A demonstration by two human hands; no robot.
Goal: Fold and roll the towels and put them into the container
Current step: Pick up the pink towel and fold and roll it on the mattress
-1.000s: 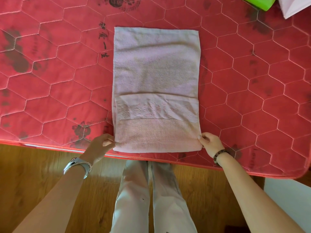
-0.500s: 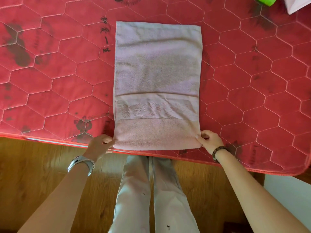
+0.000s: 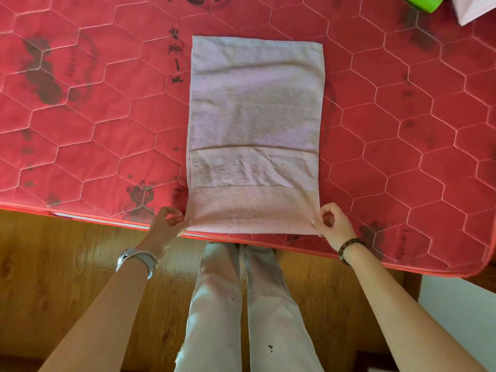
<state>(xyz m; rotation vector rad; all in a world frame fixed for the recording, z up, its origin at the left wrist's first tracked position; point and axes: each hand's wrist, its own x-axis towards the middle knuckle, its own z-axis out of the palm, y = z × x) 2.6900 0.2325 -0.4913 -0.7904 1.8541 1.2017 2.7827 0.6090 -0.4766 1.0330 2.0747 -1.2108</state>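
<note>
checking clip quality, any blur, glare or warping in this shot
Head view: towel sharp, softly lit, no glare, its near end tinted pinker; left hand slightly motion-blurred, right hand crisper; no hard shadows on the mattress; wide lens seems to stretch the forearms toward the corners.

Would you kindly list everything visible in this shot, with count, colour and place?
towel: one, pale pink, flat on the mattress, centre, near edge at the mattress border
mattress: one, red, quilted in hexagons, fills the upper part
green thing: one, bright green, top right, cut off by the frame
pale thing: one, whitish, top right corner, cut off
floor: one, brown wood, below the mattress
white panel: one, white, lower right
watch: one, silver, left wrist
bracelet: one, brown beads, right wrist
legs: two, pale trousers, bottom centre
left hand: pinches the towel's near left corner
right hand: pinches the near right corner
</note>
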